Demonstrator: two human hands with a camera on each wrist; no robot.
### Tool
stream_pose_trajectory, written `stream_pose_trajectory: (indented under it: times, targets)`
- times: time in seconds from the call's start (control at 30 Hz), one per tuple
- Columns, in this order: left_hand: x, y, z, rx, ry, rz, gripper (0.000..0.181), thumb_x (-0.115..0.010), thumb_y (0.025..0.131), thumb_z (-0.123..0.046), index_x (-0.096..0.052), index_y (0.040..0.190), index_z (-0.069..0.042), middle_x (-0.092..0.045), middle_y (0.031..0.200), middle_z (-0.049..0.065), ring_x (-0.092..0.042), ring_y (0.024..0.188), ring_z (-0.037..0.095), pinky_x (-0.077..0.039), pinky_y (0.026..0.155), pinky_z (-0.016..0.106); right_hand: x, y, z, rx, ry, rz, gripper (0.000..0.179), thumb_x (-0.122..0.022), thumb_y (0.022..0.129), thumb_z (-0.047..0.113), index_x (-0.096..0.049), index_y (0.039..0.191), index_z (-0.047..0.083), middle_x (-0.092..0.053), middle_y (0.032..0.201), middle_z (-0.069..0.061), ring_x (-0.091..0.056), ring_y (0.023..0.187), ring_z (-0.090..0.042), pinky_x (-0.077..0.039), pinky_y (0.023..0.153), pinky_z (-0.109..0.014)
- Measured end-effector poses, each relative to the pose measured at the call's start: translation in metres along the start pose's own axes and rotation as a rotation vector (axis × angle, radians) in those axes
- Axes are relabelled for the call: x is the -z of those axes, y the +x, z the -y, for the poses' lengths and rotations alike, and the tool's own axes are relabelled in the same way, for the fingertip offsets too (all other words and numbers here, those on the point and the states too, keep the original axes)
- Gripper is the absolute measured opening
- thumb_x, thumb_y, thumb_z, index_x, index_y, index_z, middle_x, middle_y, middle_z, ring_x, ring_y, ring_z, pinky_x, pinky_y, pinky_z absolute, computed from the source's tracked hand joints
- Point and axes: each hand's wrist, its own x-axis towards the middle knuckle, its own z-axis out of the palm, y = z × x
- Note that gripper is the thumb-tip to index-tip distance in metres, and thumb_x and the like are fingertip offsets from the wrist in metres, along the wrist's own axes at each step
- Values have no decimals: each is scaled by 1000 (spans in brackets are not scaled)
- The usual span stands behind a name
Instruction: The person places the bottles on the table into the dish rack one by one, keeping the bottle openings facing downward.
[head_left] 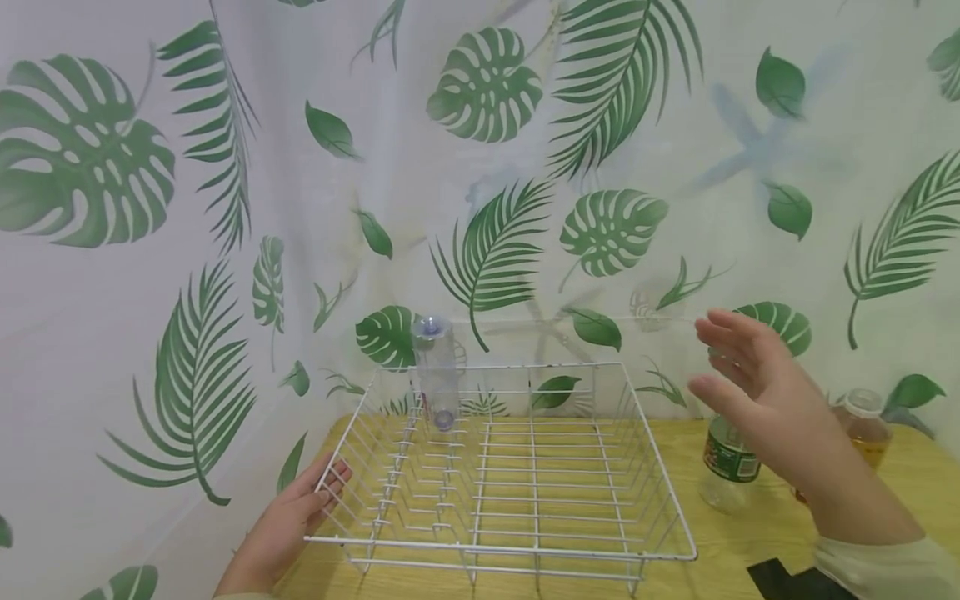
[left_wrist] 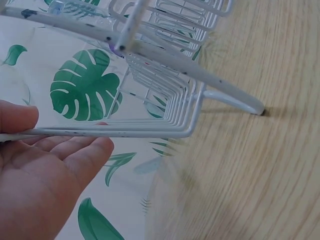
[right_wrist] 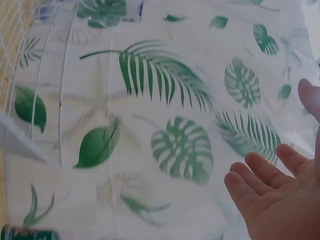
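Note:
A white wire dish rack [head_left: 536,483] stands on the wooden table. My left hand [head_left: 288,521] grips its left side; in the left wrist view the thumb lies above the top rail and the fingers [left_wrist: 90,155] stretch out beneath it. A clear plastic bottle [head_left: 437,371] with a bluish, petal-shaped top end stands upright at the rack's back left; whether it is inside or behind the wires I cannot tell. My right hand [head_left: 780,417] is raised in the air to the right of the rack, fingers spread and holding nothing.
A clear bottle with a green label [head_left: 731,462] stands right of the rack, below my right hand. Behind my wrist is a bottle of amber liquid [head_left: 866,429]. Something black [head_left: 798,582] lies at the front right. A leaf-patterned curtain [head_left: 495,208] hangs behind the table [head_left: 682,442].

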Motion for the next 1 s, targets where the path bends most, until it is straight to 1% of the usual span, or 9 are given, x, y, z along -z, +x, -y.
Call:
stream_pose_trajectory:
  times: [0.17,0.27,0.37,0.47,0.57,0.67,0.77,0.87,1.0]
  targets:
    - [0,-1,1,-10,-5,-1,60,-30,108,-3,-5,162,-4,-20,164,23,-24,148,30,-24,116,35,16,-24,-36,-55,-2,-133,74,-61,103,14,-18,162,21,-30,161,-13,-31,145,-14,-32,100,-3]
    - [0,-1,1,-10,-7,-5,60,-29,108,-2,-6,162,-4,-20,164,22,-24,148,29,-26,115,32,19,-34,-58,-134,5,-195,77,-61,103,18,-14,163,23,-25,164,-12,-26,148,-16,-29,102,-3]
    - [0,-1,1,-11,-6,-5,60,-30,107,-1,-7,162,-3,-21,164,23,-24,148,29,-28,114,30,20,-43,-78,-252,4,-219,80,-61,103,27,-9,163,26,-19,166,-13,-20,152,-25,-27,101,-1]
    - [0,0,1,-15,8,2,60,-30,107,-2,-7,162,-3,-21,163,23,-24,148,30,-28,113,30,20,-48,-97,-332,9,-214,83,-61,102,34,-6,164,24,-15,167,-17,-16,152,-34,-25,100,0]
    - [1,0,1,-13,19,9,60,-31,108,-3,-6,162,-3,-21,163,23,-23,148,31,-28,113,30,18,-50,-115,-373,9,-201,87,-61,102,37,-4,164,20,-12,166,-23,-13,151,-39,-22,99,1]
    - [1,-1,0,-10,20,12,60,-30,108,-3,-6,162,-3,-21,163,23,-23,148,31,-30,112,27,17,-53,-130,-385,16,-180,88,-61,102,38,-3,164,18,-10,165,-26,-11,152,-38,-20,101,1]
    - [1,-2,-1,-17,21,16,60,-30,107,-2,-6,162,-2,-20,163,24,-22,148,32,-30,112,25,14,-56,-143,-399,65,-144,87,-59,103,37,0,164,22,-6,166,-24,-6,152,-37,-20,102,-1]
    - [1,-2,-2,-20,21,15,61,-31,107,-2,-6,162,-2,-21,163,24,-22,148,32,-30,111,24,11,-56,-155,-402,85,-111,86,-59,103,37,1,164,24,-5,166,-25,-5,153,-37,-19,104,-1]
    - [1,-3,-1,-19,17,15,60,-32,107,-2,-7,162,-2,-21,163,24,-23,148,31,-30,111,24,7,-57,-169,-413,89,-51,89,-58,103,38,5,164,21,-4,165,-29,-5,152,-39,-16,107,-3]
